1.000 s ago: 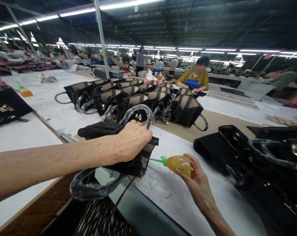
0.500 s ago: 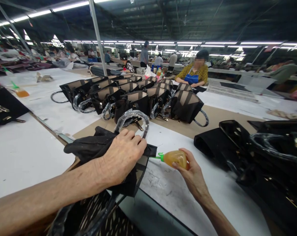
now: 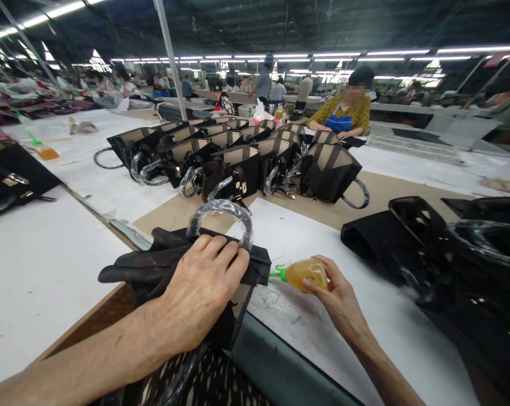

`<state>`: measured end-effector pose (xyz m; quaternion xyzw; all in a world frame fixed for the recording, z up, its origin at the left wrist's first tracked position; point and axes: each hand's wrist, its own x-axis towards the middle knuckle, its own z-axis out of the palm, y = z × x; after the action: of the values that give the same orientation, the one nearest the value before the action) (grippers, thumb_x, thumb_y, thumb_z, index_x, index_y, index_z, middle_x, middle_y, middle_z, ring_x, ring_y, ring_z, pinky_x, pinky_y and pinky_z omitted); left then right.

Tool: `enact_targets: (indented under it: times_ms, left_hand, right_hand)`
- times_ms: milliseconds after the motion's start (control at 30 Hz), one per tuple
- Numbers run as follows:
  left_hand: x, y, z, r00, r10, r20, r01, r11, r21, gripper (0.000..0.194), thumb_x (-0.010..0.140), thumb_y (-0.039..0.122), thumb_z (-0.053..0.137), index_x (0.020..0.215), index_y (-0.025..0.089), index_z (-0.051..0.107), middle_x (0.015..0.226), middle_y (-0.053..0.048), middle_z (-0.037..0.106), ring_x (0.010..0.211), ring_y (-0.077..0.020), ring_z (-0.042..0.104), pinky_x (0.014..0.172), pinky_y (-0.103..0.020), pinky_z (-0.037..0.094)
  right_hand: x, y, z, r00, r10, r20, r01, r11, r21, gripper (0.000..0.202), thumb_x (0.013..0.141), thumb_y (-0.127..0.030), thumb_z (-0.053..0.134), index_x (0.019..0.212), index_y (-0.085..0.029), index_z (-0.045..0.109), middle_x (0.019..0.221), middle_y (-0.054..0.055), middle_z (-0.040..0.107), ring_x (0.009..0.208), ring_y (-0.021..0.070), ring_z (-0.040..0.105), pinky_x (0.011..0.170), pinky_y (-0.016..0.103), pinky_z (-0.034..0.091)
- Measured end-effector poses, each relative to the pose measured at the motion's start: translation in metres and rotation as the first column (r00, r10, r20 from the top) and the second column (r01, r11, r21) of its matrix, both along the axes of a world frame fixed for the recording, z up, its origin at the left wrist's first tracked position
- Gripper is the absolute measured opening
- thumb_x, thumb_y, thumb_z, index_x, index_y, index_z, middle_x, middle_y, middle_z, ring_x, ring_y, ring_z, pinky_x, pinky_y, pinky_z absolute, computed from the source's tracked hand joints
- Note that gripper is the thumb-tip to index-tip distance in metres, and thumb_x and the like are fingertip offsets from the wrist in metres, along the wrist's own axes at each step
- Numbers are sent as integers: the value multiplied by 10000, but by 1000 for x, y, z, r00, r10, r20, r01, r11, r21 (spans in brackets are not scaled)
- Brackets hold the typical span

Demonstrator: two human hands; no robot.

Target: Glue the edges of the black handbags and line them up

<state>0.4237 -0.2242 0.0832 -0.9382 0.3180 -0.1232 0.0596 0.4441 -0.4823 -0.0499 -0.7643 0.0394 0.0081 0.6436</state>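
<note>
My left hand (image 3: pixel 206 287) is closed over the top of a black handbag (image 3: pixel 153 262), fingers bent across its edge below a plastic-wrapped handle (image 3: pixel 221 210). The bag lies tilted, and my hand and forearm hide much of it. In my right hand (image 3: pixel 337 293) is a squeeze bottle (image 3: pixel 303 274) of amber liquid, held sideways between thumb and fingers. Its green nozzle points left, with the tip at or very near the bag's right edge; whether it touches I cannot tell.
Rows of black handbags (image 3: pixel 238 169) stand beyond my hands. More black bags (image 3: pixel 470 282) lie at right, and another (image 3: pixel 18 177) at far left beside a second amber bottle (image 3: pixel 47 153). A co-worker (image 3: pixel 343 115) sits across the white-covered table (image 3: pixel 69 254).
The view has shifted slightly. The held bag's right edge has turned more toward me, showing a wider dark flap. The bottle stays at that edge, its nozzle a little lower on it.
</note>
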Motion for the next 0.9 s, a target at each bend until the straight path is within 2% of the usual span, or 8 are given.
enact_targets:
  times_ms: [267, 367, 533, 700, 800, 900]
  left_hand:
    - [-15, 8, -10, 998, -27, 65, 33, 995, -93, 298, 768, 179, 493, 1043, 100, 578, 1008, -106, 628, 920, -264, 517, 814, -407, 405]
    - [-12, 8, -7, 998, -11, 68, 18, 995, -101, 279, 782, 161, 477, 1036, 108, 578, 1011, -101, 629, 910, -258, 522, 803, -405, 409]
    - [5, 3, 1, 999, 23, 28, -21, 998, -67, 240, 786, 141, 484, 1003, 133, 585, 1001, -97, 636, 889, -256, 533, 748, -403, 428]
    - [14, -3, 1, 998, 53, -16, -53, 998, -39, 226, 757, 139, 534, 976, 149, 594, 996, -86, 639, 889, -253, 531, 748, -400, 433]
    - [14, -3, 0, 999, 52, -17, -53, 997, -49, 227, 753, 133, 534, 971, 148, 594, 988, -83, 641, 887, -257, 530, 742, -402, 434]
    - [11, -1, 0, 999, 42, -24, -43, 998, -45, 243, 760, 135, 521, 993, 136, 588, 1003, -91, 637, 888, -262, 528, 739, -404, 432]
  right_hand:
    - [-5, 5, -3, 999, 40, -12, -40, 999, 11, 482, 683, -421, 694, 1071, -220, 493, 926, 35, 609, 846, 261, 589, 695, 337, 507]
    - [-5, 7, -1, 999, 37, 21, -36, 999, -34, 486, 699, -419, 683, 1094, -218, 484, 948, 33, 606, 859, 261, 589, 742, 351, 495]
    - [-1, 11, 13, 986, 7, 165, 26, 980, -196, 484, 720, -404, 683, 1124, -221, 489, 1012, 37, 573, 889, 257, 558, 824, 377, 430]
    - [-2, 13, 17, 942, 59, 329, 38, 959, -282, 416, 746, -370, 667, 1108, -247, 504, 1088, 40, 530, 982, 253, 503, 870, 359, 385]
    - [-6, 13, 14, 943, 77, 325, 21, 958, -287, 396, 755, -361, 661, 1104, -255, 507, 1074, 36, 538, 956, 245, 513, 846, 353, 398]
    - [-10, 12, 10, 965, 60, 254, 10, 965, -264, 422, 733, -387, 682, 1091, -237, 516, 1046, 42, 556, 904, 248, 535, 828, 364, 413]
